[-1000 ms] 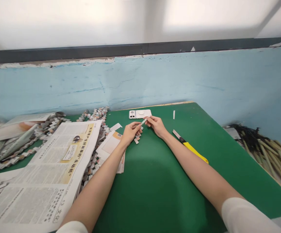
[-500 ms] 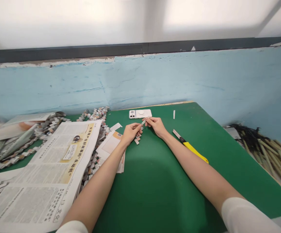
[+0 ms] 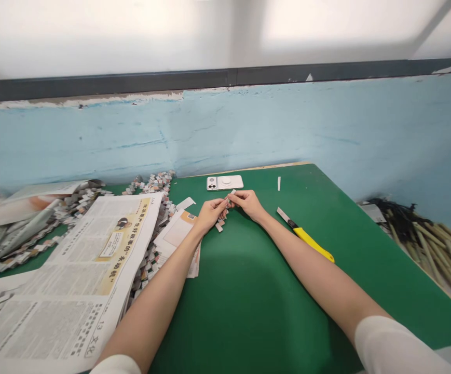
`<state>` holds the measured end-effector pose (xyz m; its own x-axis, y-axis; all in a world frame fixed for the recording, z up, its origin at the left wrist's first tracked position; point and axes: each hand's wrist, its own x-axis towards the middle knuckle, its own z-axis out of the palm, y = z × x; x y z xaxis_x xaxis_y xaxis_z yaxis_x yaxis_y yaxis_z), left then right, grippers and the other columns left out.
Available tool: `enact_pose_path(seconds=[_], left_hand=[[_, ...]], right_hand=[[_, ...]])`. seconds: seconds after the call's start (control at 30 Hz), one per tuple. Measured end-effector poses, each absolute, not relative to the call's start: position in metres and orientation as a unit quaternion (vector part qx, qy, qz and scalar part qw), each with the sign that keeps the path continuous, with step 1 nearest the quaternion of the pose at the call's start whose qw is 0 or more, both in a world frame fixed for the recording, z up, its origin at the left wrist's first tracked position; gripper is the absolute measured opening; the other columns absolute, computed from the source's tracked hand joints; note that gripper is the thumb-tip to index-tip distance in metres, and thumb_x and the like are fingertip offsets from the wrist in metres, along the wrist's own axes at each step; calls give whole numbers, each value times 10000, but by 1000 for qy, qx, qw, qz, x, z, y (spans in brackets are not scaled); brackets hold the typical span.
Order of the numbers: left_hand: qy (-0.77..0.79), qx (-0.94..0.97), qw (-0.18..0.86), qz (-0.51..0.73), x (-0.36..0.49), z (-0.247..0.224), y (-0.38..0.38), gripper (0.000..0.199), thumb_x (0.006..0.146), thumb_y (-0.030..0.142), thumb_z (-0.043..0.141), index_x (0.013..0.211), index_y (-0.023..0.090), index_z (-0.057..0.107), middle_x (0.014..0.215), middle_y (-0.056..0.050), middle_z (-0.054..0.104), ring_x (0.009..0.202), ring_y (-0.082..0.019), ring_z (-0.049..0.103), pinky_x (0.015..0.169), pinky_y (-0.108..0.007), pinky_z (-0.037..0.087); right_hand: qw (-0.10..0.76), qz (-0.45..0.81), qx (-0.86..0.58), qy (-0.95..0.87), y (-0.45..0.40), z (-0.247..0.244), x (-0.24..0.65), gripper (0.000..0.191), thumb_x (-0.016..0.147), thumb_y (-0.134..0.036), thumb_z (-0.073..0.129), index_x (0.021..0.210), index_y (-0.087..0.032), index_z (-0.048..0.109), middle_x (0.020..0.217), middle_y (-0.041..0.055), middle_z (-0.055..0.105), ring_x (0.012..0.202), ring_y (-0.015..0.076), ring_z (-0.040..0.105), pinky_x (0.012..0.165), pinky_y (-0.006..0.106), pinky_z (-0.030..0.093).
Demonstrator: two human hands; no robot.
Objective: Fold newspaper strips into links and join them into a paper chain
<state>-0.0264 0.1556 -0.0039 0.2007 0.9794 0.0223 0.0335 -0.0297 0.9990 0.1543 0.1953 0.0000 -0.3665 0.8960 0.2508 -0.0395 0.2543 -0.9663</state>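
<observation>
Over the green table, my left hand (image 3: 211,214) pinches the end of a folded-paper chain (image 3: 219,226), whose short tail hangs below the fingers. My right hand (image 3: 250,203) meets it from the other side, thumb and forefinger closed on a small folded paper strip (image 3: 232,192) at the chain's end. The fingertips of both hands nearly touch and partly hide the strip. Just behind them lies a white phone (image 3: 225,182), camera side up. Beside my left wrist are cut paper pieces (image 3: 175,228) with a printed pattern.
Large newspaper sheets (image 3: 89,270) cover the left side, over and beside heaps of folded-paper chain (image 3: 157,183). A yellow-handled utility knife (image 3: 311,243) lies right, blade out, near a loose white strip (image 3: 278,183). Bamboo-like sticks (image 3: 439,249) are beyond the table's right edge.
My right hand has shifted slightly left and closer to my left hand. The paper strip between the fingers now shows less. Everything else on the table stays put.
</observation>
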Motion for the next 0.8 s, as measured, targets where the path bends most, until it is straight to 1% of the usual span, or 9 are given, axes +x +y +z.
enact_pose_path(seconds=[0.1, 0.2, 0.37, 0.43, 0.5, 0.6, 0.67, 0.8], left_hand=[[444, 567, 534, 442, -26, -2, 155, 505, 852, 644, 677, 882, 142, 726, 559, 14, 555, 491, -86, 473, 492, -208, 363], [446, 571, 534, 436, -26, 0, 154, 505, 865, 642, 664, 893, 141, 726, 553, 20, 539, 483, -82, 443, 484, -207, 342], [454, 565, 537, 431, -25, 2, 152, 507, 858, 648, 664, 882, 144, 718, 542, 30, 510, 467, -74, 406, 470, -203, 322], [457, 562, 537, 431, -24, 3, 151, 509, 851, 653, 665, 876, 146, 711, 542, 31, 507, 464, -75, 406, 466, -203, 322], [458, 559, 538, 434, -23, 4, 151, 504, 853, 654, 658, 827, 151, 678, 538, 27, 507, 464, -77, 405, 464, -203, 326], [456, 553, 547, 432, -22, 4, 150, 500, 866, 651, 634, 738, 171, 581, 534, 26, 491, 466, -79, 395, 454, -200, 329], [455, 546, 558, 428, -22, 4, 150, 500, 870, 651, 626, 717, 184, 531, 532, 33, 461, 463, -78, 375, 440, -196, 325], [450, 527, 580, 428, -22, 3, 150, 503, 873, 652, 620, 711, 196, 485, 541, 45, 414, 459, -74, 346, 421, -187, 319]], right_hand=[[452, 509, -338, -650, 195, 0, 154, 432, 858, -570, 727, 701, -167, 730, 673, 22, 688, 637, 153, 578, 676, 294, 468], [452, 510, -339, -649, 194, 2, 154, 462, 854, -580, 726, 641, -170, 703, 664, 28, 689, 656, 163, 602, 695, 300, 478], [458, 508, -334, -649, 192, 4, 154, 495, 867, -585, 708, 576, -187, 669, 691, 48, 713, 792, 221, 689, 748, 319, 490], [458, 506, -335, -649, 192, 4, 154, 507, 863, -605, 703, 571, -192, 665, 688, 52, 713, 844, 244, 705, 759, 325, 493], [462, 505, -341, -644, 192, 4, 154, 524, 854, -631, 701, 563, -197, 655, 687, 57, 712, 865, 253, 705, 770, 330, 495], [475, 497, -364, -628, 193, 4, 154, 555, 837, -665, 701, 545, -199, 623, 743, 69, 734, 853, 243, 689, 752, 324, 484], [491, 491, -378, -613, 195, 2, 154, 566, 823, -674, 707, 535, -199, 603, 773, 71, 739, 841, 232, 675, 738, 317, 472], [529, 490, -390, -572, 200, -5, 155, 537, 815, -669, 717, 581, -194, 629, 721, 47, 687, 747, 191, 612, 693, 305, 449]])
